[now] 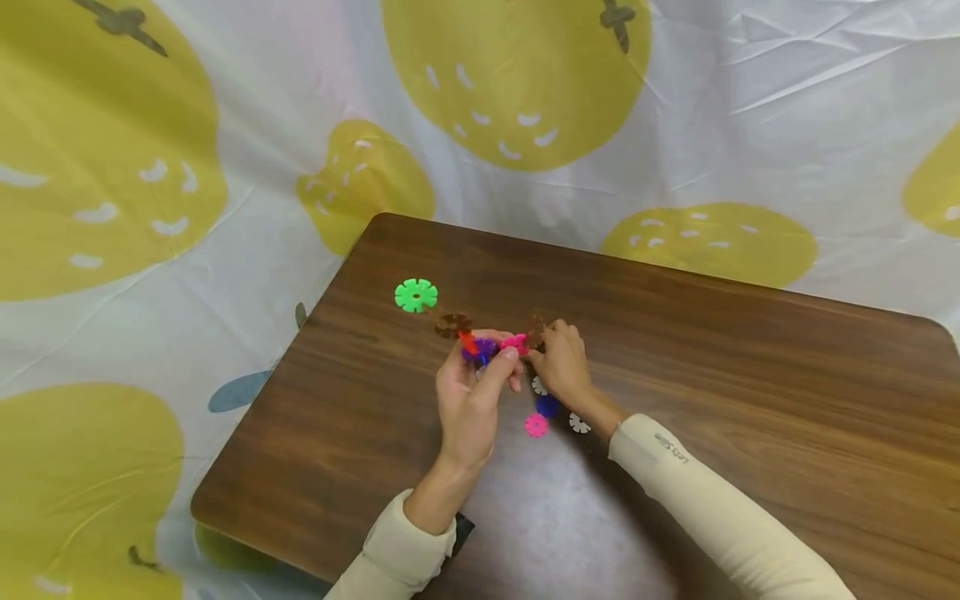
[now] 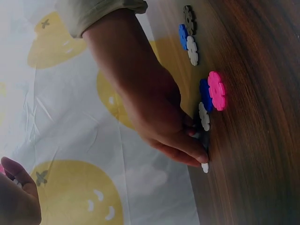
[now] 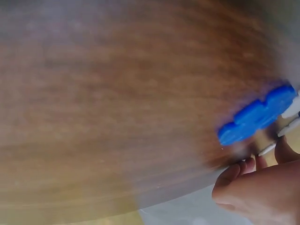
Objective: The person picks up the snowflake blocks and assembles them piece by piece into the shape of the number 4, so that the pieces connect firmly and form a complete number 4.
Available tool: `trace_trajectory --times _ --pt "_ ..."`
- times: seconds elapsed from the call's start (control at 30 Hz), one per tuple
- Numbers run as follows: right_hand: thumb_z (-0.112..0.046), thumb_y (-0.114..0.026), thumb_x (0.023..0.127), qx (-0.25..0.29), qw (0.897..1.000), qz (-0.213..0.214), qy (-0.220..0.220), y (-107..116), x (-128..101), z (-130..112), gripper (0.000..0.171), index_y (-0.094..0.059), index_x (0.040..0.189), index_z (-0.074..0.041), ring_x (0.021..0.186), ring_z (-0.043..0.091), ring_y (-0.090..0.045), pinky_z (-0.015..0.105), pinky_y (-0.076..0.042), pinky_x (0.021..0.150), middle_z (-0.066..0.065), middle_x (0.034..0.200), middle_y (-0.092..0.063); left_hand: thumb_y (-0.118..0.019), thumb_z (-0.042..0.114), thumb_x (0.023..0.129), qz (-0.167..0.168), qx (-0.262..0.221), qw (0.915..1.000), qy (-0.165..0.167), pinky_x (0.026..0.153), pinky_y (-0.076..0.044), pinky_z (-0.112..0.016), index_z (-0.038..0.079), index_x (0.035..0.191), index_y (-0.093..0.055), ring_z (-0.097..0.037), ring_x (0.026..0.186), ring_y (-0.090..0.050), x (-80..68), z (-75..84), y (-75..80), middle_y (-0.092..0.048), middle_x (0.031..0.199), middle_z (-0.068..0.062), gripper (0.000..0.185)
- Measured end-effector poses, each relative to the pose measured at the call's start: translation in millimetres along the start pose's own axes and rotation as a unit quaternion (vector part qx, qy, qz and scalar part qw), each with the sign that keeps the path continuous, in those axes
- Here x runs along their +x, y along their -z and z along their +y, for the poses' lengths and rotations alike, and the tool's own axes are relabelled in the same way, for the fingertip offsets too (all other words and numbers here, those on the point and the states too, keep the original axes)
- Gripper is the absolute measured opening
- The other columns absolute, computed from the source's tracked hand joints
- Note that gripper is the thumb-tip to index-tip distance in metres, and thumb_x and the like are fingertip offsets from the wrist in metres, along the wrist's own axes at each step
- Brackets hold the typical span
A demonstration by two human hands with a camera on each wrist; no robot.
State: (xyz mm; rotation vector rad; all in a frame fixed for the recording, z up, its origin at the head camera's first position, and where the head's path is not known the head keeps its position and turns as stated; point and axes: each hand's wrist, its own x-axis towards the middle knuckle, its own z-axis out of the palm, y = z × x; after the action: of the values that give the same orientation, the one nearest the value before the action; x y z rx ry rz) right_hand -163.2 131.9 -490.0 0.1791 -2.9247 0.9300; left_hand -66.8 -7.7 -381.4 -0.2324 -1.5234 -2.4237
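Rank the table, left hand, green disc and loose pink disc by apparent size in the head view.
Largest to smallest:
1. Table
2. Left hand
3. Green disc
4. Loose pink disc

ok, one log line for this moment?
left hand: holds pink disc | right hand: pinches white disc | green disc: on table

Screened nook: printed cloth [image 1: 525, 196], table [image 1: 750, 375]

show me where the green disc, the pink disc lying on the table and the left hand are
green disc [image 1: 407, 293], head view, on its face left of the centre hole
pink disc [image 2: 217, 91], left wrist view, middle of its face
left hand [image 1: 471, 408], head view, middle of the hand
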Motion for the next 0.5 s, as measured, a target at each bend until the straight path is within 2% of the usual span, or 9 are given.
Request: trace_trajectory --times 0.07,0.2,0.33,0.43,0.5 --pt "-0.022 -0.079 0.089 0.004 1.0 -0.008 -0.007 2.6 1.0 -2.0 0.02 -0.078 0.101 -0.005 0.102 0.038 -0.056 0.052 -0.047 0.091 0.019 0.105 -0.065 -0.061 -0.002 0.093 0.001 0.0 1.0 0.0 0.058 -0.053 -0.02 -0.019 0.103 -0.054 -0.01 0.07 -0.062 0.3 -0.5 0.0 -0.066 0.083 0.0 0.021" --pt "-0.02 -0.08 0.088 0.032 0.999 -0.023 -0.032 5.6 3.2 -3.8 0.02 -0.071 0.099 -0.006 0.102 0.037 -0.056 0.051 -0.045 0.092 0.018 0.101 -0.067 -0.062 -0.002 0.093 -0.001 0.001 1.0 0.002 0.058 -0.053 -0.02 -0.019 0.103 -0.054 -0.011 0.069 -0.062 1.0 -1.4 1.3 -0.065 0.082 -0.001 0.021" --pt "-0.013 -0.076 0.088 0.076 0.995 -0.031 -0.058 8.1 4.6 0.6 0.017 -0.064 0.098 -0.006 0.093 0.035 -0.061 0.046 -0.048 0.083 0.015 0.091 -0.071 -0.062 -0.002 0.093 0.0 0.004 1.0 0.006 0.058 -0.054 -0.021 -0.018 0.104 -0.054 -0.013 0.069 -0.061 1.0 -3.0 2.2 -0.065 0.083 -0.003 0.02" --pt "-0.01 -0.072 0.09 0.105 0.991 -0.036 -0.072 12.6 3.7 5.6 0.016 -0.065 0.103 -0.004 0.089 0.032 -0.067 0.043 -0.051 0.079 0.015 0.092 -0.075 -0.062 -0.003 0.093 0.002 0.007 0.9999 0.01 0.058 -0.054 -0.021 -0.018 0.104 -0.055 -0.013 0.07 -0.061 0.6 -4.7 2.8 -0.064 0.083 -0.005 0.02" --pt "-0.01 -0.071 0.092 0.117 0.989 -0.036 -0.08 17.6 2.3 8.6 0.018 -0.067 0.107 -0.003 0.09 0.03 -0.069 0.041 -0.052 0.08 0.015 0.094 -0.077 -0.062 -0.003 0.093 0.004 0.009 0.9999 0.012 0.057 -0.053 -0.021 -0.018 0.104 -0.055 -0.013 0.07 -0.061 0.1 -5.4 2.8 -0.064 0.082 -0.005 0.019"
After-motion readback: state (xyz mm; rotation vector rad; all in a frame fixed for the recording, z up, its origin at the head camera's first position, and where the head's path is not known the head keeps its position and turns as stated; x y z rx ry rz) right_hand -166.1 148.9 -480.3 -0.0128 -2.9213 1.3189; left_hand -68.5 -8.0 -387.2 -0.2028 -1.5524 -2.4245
